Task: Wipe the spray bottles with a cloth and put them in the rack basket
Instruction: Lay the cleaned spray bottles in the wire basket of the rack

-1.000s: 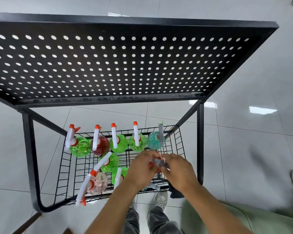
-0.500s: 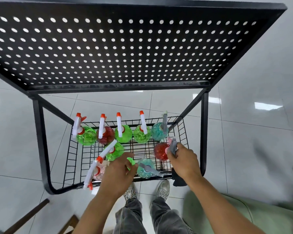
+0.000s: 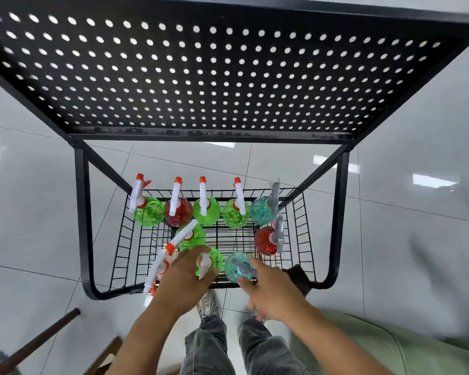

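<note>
Left hand point(image 3: 186, 277) fingers pinch green bottle point(image 3: 210, 262) sprayer; right hand point(image 3: 271, 290) blurred, fingers loose.

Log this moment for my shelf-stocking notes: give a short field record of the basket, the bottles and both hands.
basket: black wire basket, low in the rack
back row: five bottles, left to right green, red, green, green, teal
right side: red bottle
left hand: fingers around green bottle
right hand: fingers straight, touching teal bottle
</note>
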